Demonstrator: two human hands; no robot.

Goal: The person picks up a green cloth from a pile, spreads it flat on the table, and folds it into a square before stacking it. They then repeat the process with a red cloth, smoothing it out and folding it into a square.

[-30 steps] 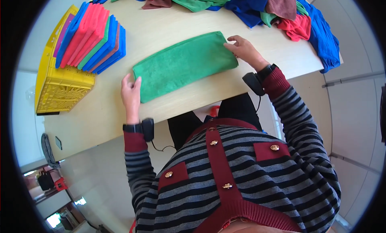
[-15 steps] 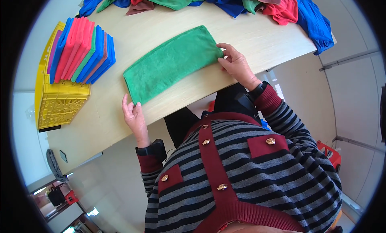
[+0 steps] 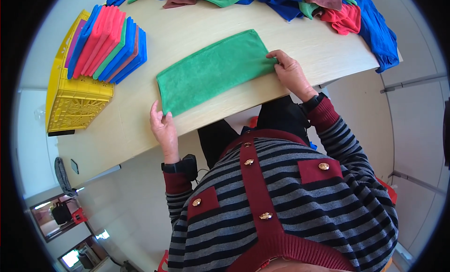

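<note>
A green microfibre towel (image 3: 213, 70), folded into a long strip, lies slantwise on the table in front of me. At its near left corner is my left hand (image 3: 164, 131), with the thumb and a finger pinching the corner while the index finger points away. The right end of the towel is pinched between the thumb and fingers of my right hand (image 3: 293, 75). Part of that corner is hidden by the fingers.
A yellow plastic basket (image 3: 77, 110) at the left holds a row of folded towels (image 3: 108, 47) in blue, red, green, brown and purple. Loose, crumpled cloths (image 3: 281, 3) lie along the far edge of the table (image 3: 140, 126). A blue one (image 3: 382, 37) hangs over the right edge.
The view has shifted, so the table and its things sit slightly further right and higher. Both hands stay at the same ends of the green towel, which keeps its shape.
</note>
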